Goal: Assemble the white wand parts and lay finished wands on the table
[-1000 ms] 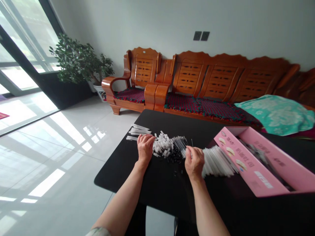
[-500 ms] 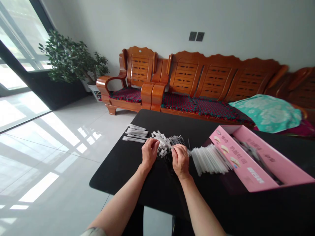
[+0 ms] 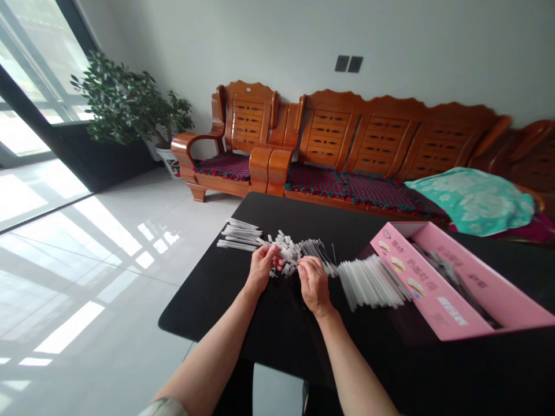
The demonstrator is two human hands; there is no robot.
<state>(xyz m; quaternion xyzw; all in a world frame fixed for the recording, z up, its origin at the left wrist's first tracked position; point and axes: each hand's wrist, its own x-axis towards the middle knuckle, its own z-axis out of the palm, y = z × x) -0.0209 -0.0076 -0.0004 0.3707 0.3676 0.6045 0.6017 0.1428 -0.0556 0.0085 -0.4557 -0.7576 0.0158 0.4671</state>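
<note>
Both hands are over a black table, at a loose pile of small white caps (image 3: 287, 247). My left hand (image 3: 261, 268) is closed at the pile's left edge, thumb and fingertips together; what they pinch is too small to make out. My right hand (image 3: 314, 283) is closed too, its fingertips pinched at the pile's near right side, with any small piece between them hidden. Thin dark refills (image 3: 315, 248) lie just beyond my right hand. To its right is a row of whitish translucent tubes (image 3: 370, 282). White pen-like sticks (image 3: 240, 236) lie in small stacks left of the pile.
An open pink box (image 3: 427, 289) with dark and grey items inside stands on the right of the black table (image 3: 208, 300). Behind are a wooden bench (image 3: 373, 136) with a turquoise cloth (image 3: 477, 199) and a wooden armchair (image 3: 247, 124). A potted plant (image 3: 125, 104) stands at left.
My hands have drawn slightly apart. The left fingers have turned and curled more over the caps; the right hand has dropped a little toward me. The view has shifted very slightly.
</note>
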